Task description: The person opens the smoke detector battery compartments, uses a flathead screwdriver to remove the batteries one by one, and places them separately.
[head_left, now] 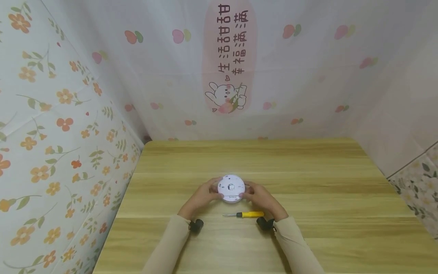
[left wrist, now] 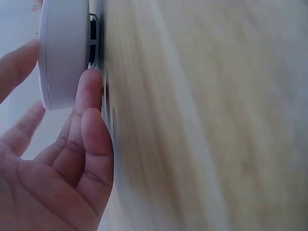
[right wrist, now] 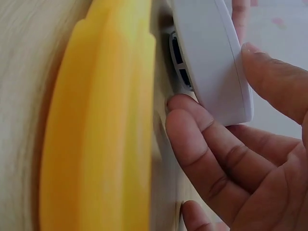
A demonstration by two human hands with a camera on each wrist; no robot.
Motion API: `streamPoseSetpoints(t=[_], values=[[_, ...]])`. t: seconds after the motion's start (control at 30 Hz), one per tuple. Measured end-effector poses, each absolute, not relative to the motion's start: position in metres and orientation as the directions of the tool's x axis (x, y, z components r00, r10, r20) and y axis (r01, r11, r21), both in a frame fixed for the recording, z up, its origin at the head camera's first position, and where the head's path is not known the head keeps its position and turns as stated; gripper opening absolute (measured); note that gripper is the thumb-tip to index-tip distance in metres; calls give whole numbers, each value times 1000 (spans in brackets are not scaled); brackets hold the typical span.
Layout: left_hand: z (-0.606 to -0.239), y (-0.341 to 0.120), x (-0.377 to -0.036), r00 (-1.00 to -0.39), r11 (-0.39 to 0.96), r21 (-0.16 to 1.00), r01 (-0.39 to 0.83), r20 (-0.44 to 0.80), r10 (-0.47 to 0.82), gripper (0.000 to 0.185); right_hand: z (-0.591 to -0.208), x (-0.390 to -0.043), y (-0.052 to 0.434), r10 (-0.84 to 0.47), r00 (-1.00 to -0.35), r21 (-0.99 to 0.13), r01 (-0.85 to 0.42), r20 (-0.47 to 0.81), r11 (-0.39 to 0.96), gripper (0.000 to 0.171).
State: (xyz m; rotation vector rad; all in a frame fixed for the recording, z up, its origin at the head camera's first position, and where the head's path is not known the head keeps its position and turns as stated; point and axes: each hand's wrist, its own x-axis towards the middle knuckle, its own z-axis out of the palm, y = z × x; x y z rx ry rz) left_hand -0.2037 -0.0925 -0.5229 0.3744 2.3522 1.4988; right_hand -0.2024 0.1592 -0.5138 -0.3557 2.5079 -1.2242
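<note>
A round white smoke detector (head_left: 233, 180) lies back side up in the head view, just above the wooden table, its labelled back plate showing. My left hand (head_left: 207, 191) holds its left edge, thumb on top and fingers at the side and underneath. On the opposite edge, my right hand (head_left: 261, 196) grips it likewise. Both wrist views show the white side wall (left wrist: 66, 57) and a slotted dark vent (right wrist: 181, 61) facing the table. Nearer to me lies a screwdriver (head_left: 252, 214) with a yellow handle, its metal tip pointing left; it is untouched.
The wood-grain table (head_left: 308, 171) extends to both sides and behind the hands. A printed curtain (head_left: 157, 76) hangs at its back edge, and a flowered cloth (head_left: 68, 152) stands along the left. Black wrist devices (head_left: 196, 225) are worn on both wrists.
</note>
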Motion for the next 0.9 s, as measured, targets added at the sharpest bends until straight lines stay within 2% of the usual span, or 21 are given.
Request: streamPoseSetpoints(t=[0.2, 0.4, 0.6, 0.9], values=[[-521, -95, -204, -900, 409, 913, -3, -180, 396, 70, -512, -200, 157, -358, -920, -797, -94, -160, 597, 61], [-518, -96, -205, -884, 404, 915, 11, -180, 431, 72, -511, -202, 156, -337, -922, -784, -66, -188, 618, 59], [-518, -96, -207, -892, 426, 905, 9, -186, 412, 71, -510, -204, 156, -340, -923, -770, -83, -181, 633, 58], [-515, -92, -210, -913, 524, 847, 90, -140, 383, 64, -508, -200, 152, -341, -928, -711, -138, -151, 690, 57]])
